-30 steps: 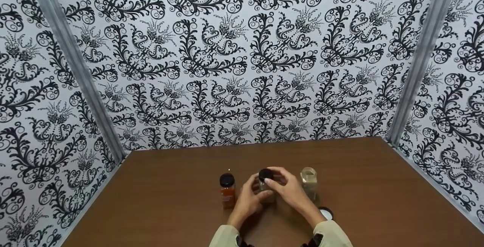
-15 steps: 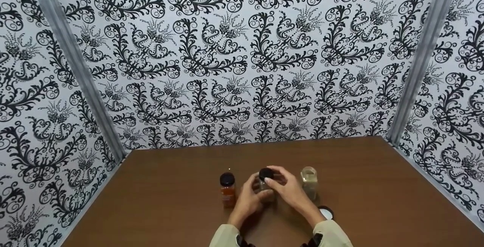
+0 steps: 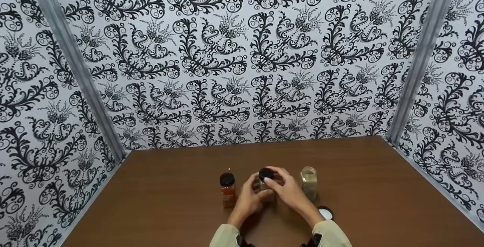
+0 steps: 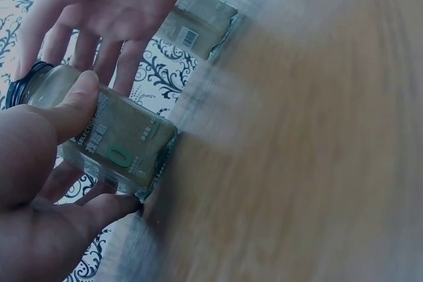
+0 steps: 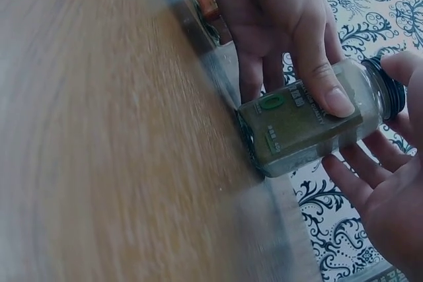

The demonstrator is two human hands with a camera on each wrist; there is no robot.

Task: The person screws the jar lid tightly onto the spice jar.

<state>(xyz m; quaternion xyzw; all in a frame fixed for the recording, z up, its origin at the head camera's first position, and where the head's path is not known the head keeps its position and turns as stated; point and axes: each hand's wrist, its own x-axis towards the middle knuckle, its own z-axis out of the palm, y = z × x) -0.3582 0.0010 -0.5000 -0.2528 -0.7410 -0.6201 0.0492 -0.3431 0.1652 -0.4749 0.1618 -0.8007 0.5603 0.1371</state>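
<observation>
In the middle of the table stands a square glass spice jar (image 5: 310, 127) with a brownish-green powder and a green mark on its front. My left hand (image 3: 247, 200) grips the jar's body, its thumb across the printed face. The right hand (image 3: 290, 191) pinches the jar's black lid (image 3: 266, 173) between thumb and forefinger; its other fingers reach out behind the glass in the right wrist view. The lid sits on the jar's neck. The jar's bottom is right at the tabletop in both wrist views.
Left of the hands stands a jar of orange-red spice (image 3: 228, 197) with a black lid. An uncapped jar of pale powder (image 3: 309, 185) is to the right. Near the right forearm lies a loose black lid (image 3: 326, 213), white inside up. Patterned walls (image 3: 242, 69) border the brown table (image 3: 170, 194).
</observation>
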